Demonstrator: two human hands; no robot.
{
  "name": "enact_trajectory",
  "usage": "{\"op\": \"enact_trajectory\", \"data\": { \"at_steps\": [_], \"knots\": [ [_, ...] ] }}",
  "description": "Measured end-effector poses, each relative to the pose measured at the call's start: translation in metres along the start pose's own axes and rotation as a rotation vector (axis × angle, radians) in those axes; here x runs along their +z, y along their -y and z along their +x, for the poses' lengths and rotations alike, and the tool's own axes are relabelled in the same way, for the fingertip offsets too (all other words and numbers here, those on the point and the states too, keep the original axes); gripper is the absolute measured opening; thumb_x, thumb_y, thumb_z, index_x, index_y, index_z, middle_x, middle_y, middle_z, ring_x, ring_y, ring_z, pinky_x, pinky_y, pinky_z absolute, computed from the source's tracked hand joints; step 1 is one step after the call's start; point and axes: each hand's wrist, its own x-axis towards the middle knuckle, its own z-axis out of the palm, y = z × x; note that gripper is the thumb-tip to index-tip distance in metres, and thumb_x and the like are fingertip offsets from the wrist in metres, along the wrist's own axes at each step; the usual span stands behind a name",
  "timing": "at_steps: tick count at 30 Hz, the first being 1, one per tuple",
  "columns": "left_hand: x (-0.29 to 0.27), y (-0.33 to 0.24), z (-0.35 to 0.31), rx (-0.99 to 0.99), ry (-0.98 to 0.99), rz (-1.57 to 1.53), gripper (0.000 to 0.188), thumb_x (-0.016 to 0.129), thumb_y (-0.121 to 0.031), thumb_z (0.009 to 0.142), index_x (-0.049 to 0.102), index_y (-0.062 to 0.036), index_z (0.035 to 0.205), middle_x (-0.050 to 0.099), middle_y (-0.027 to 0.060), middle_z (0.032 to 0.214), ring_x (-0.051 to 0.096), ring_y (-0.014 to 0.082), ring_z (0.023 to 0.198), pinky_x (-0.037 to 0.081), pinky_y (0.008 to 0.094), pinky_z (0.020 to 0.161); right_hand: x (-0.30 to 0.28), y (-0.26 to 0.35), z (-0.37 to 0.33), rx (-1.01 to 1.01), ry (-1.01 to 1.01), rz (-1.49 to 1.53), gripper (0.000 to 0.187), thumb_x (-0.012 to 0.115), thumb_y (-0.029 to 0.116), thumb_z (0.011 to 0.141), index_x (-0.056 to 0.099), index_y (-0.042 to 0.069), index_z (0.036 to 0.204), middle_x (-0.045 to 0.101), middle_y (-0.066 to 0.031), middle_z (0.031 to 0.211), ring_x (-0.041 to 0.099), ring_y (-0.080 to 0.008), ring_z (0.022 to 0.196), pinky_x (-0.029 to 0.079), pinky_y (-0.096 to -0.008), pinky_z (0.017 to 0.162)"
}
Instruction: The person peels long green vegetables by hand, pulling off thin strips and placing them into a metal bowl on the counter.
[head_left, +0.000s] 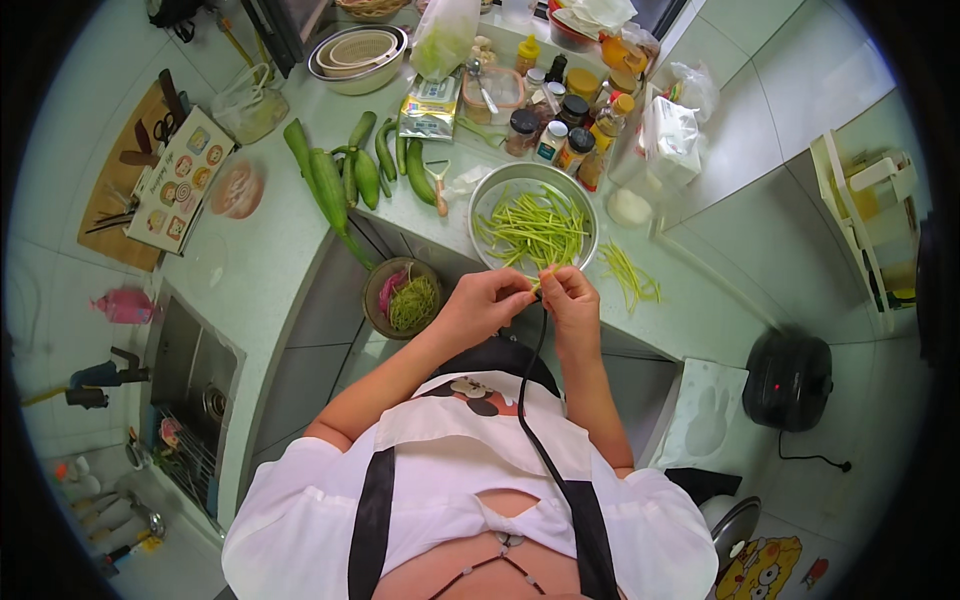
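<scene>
My left hand (488, 304) and my right hand (569, 308) meet at the near rim of a round metal bowl (596, 222), fingertips pinched together. Between them shows a bit of thin green stem (536, 284), mostly hidden by the fingers. Cut green stems (535, 228) lie heaped in the bowl. A small loose bunch of the same stems (630, 276) rests on the counter to the right. Below the counter edge, left of my hands, stands a round bin (372, 303) with green trimmings (412, 303) and something pink inside.
Long green gourds (328, 190) and a peeler (439, 190) lie left of the bowl. Jars and bottles (572, 112) crowd behind it. A sink (190, 370) is at far left, a black cooker (788, 380) at right. A black cable (530, 385) hangs before my apron.
</scene>
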Motion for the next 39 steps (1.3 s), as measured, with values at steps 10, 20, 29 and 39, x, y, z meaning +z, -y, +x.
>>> {"op": "enact_trajectory", "data": {
  "at_steps": [10, 20, 29, 39],
  "knots": [
    [-0.010, -0.008, 0.003, 0.154, -0.064, 0.383, 0.014, 0.061, -0.010, 0.081, 0.063, 0.0026, 0.087, 0.059, 0.0082, 0.066, 0.055, 0.0107, 0.059, 0.046, 0.0277, 0.057, -0.018, 0.043, 0.011, -0.787, -0.041, -1.115, 0.040, 0.070, 0.006, 0.077, 0.063, 0.014, 0.114, 0.059, -0.0083, 0.112, 0.059, -0.0215, 0.091, 0.049, -0.0329, 0.078],
    [-0.020, -0.011, 0.002, 0.230, -0.096, 0.577, 0.012, 0.063, -0.012, 0.079, 0.065, -0.0024, 0.086, 0.063, 0.0133, 0.077, 0.062, 0.0276, 0.067, 0.048, 0.0343, 0.062, -0.004, 0.051, 0.000, -0.956, 0.044, -1.374, 0.027, 0.072, 0.011, 0.069, 0.072, 0.018, 0.095, 0.061, -0.0004, 0.110, 0.055, -0.0211, 0.097, 0.045, -0.0356, 0.080],
    [-0.021, -0.007, 0.004, 0.324, -0.145, 0.573, 0.011, 0.064, -0.013, 0.081, 0.065, -0.0035, 0.087, 0.064, 0.0127, 0.082, 0.062, 0.0303, 0.074, 0.049, 0.0359, 0.066, -0.011, 0.029, 0.000, -0.749, 0.202, -1.254, 0.012, 0.072, 0.015, 0.071, 0.067, 0.013, 0.082, 0.063, -0.0026, 0.080, 0.059, -0.0230, 0.076, 0.047, -0.0360, 0.065],
    [-0.020, -0.005, 0.003, 0.357, -0.155, 0.478, 0.011, 0.065, -0.010, 0.081, 0.064, -0.0020, 0.088, 0.063, 0.0130, 0.082, 0.062, 0.0289, 0.073, 0.049, 0.0339, 0.065, -0.011, 0.022, -0.007, -0.521, 0.203, -0.987, 0.009, 0.070, 0.010, 0.078, 0.068, 0.008, 0.086, 0.062, -0.0048, 0.081, 0.060, -0.0199, 0.062, 0.047, -0.0296, 0.056]
  ]
}}
